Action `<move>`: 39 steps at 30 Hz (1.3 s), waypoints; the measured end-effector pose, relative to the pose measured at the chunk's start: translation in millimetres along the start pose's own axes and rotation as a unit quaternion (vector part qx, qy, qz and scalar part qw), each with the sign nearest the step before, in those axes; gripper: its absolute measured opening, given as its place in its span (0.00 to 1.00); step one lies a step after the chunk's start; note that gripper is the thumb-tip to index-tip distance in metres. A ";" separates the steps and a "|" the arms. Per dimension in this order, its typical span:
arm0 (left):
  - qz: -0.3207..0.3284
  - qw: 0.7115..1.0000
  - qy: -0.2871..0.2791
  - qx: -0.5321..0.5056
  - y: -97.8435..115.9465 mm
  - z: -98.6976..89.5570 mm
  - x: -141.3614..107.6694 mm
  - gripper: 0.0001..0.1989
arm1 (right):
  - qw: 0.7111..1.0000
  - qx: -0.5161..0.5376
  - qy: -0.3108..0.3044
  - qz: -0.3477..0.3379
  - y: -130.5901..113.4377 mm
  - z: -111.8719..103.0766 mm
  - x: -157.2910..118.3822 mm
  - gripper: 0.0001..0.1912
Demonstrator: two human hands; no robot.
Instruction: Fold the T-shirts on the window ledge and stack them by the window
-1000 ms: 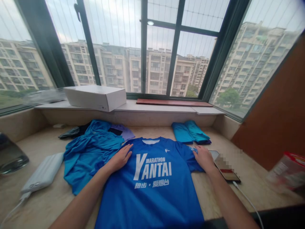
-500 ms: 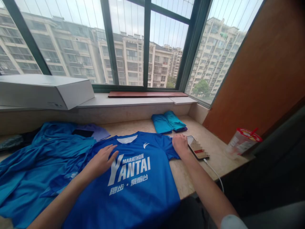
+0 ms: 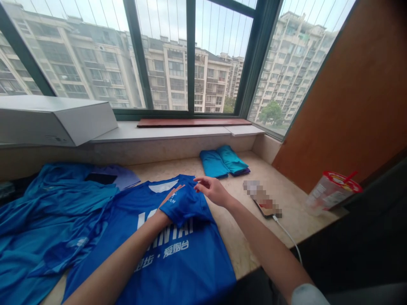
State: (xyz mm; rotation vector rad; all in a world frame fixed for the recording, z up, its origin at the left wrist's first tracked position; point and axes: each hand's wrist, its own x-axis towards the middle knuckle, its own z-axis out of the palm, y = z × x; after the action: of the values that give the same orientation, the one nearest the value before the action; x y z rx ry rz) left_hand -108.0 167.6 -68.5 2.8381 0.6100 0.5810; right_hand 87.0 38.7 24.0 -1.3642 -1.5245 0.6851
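Note:
A blue short-sleeved T-shirt (image 3: 152, 271) with white lettering lies spread in front of me. Its right-hand sleeve is folded inward over the chest and covers part of the print. My left hand (image 3: 167, 198) rests flat on the shirt's chest, fingers stretched out, with the folded sleeve lying partly over it. Just above the folded shoulder is my right hand (image 3: 213, 190), its fingers apart and slightly curled, holding nothing. Whether its fingertips touch the fabric is hard to see.
Rumpled teal clothing (image 3: 63, 212) and a dark phone-like object (image 3: 101, 178) lie left. Folded teal garments (image 3: 224, 162) sit at the back. A phone (image 3: 262, 201) on a white cable and a plastic cup (image 3: 330, 192) are right. A white box (image 3: 57, 123) stands on the sill.
My right hand has moved left, bringing the sleeve inward over the chest, and has let go of it. My left hand has shifted right, now partly beneath the sleeve.

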 end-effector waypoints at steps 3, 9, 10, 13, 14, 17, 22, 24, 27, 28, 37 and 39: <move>-0.025 0.999 -0.030 0.002 -14.4 7.6 -4.1 0.43 | 0.990 -0.125 -0.052 -0.028 19.2 1.5 -16.6 0.15; -0.053 0.997 -0.054 -0.003 -18.9 11.1 -5.1 0.48 | 0.948 -0.264 -0.174 -0.044 12.9 15.4 -40.1 0.33; -0.061 0.997 -0.052 -0.005 -17.4 9.4 -5.8 0.46 | 0.943 -0.273 -0.186 -0.038 11.1 18.8 -41.5 0.35; -0.092 0.995 -0.039 -0.004 -11.2 -4.0 -7.8 0.35 | 0.931 -0.295 -0.213 -0.010 8.7 25.5 -44.1 0.36; -0.099 0.994 -0.034 -0.003 -9.4 -11.4 -7.9 0.31 | 0.928 -0.302 -0.217 0.001 8.5 26.2 -45.0 0.36; -0.140 0.990 -0.029 0.018 -8.0 -39.2 -4.9 0.26 | 0.921 -0.330 -0.204 0.039 8.1 25.2 -48.0 0.37; -0.199 0.979 -0.028 0.043 -17.4 -70.5 -3.8 0.27 | 0.905 -0.395 -0.133 0.084 4.0 27.5 -43.3 0.38; -0.203 0.978 -0.032 0.044 -20.4 -70.4 -7.1 0.26 | 0.913 -0.390 -0.103 0.065 1.3 33.7 -36.1 0.38; -0.201 0.978 -0.033 0.043 -21.7 -64.9 -11.1 0.25 | 0.928 -0.355 -0.107 0.050 -2.0 46.5 -25.1 0.38; -0.199 0.979 -0.033 0.042 -21.5 -63.9 -11.4 0.25 | 0.929 -0.343 -0.132 0.044 -2.5 50.3 -22.1 0.38; -0.166 0.985 -0.021 0.051 -4.1 -100.4 -9.9 0.25 | 0.926 -0.341 -0.144 0.069 3.1 54.3 -2.2 0.37; -0.164 0.983 -0.019 0.077 -4.7 -115.4 -23.3 0.24 | 0.919 -0.358 -0.147 0.071 7.1 53.3 -1.8 0.37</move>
State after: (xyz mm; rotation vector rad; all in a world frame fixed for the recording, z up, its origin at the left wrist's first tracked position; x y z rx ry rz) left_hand -176.5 172.6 27.2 2.7873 1.1307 0.4375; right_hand 41.9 48.1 -3.9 -1.9977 -2.0484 0.4358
